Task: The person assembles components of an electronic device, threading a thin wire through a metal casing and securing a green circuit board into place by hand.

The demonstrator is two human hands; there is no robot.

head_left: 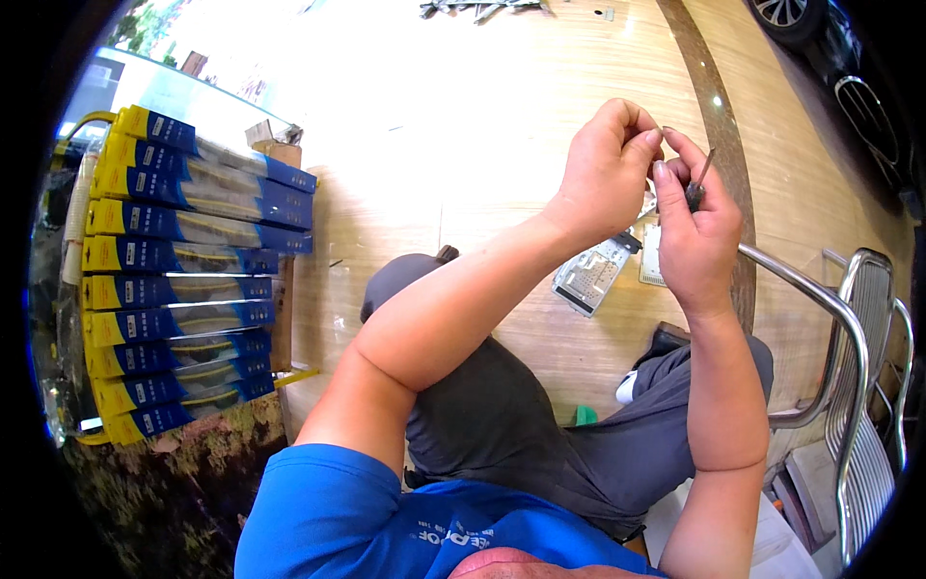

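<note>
Both hands are raised in front of me, close together. My left hand is closed in a pinch, its thumb and forefinger meeting on something too small to make out. Beside it, my right hand is curled around a screwdriver with a dark handle, its thin shaft pointing up past the fingers. The right forefinger reaches toward the left fingertips. Beyond and below the hands, a silver metal casing with a perforated face lies on the floor. A pale flat panel next to it is partly hidden by my right hand.
A rack of blue and yellow packages stands at my left. To the right is a metal bench with a curved tubular arm. A car is at the far right. Metal scraps lie far ahead; a small green object is near my legs.
</note>
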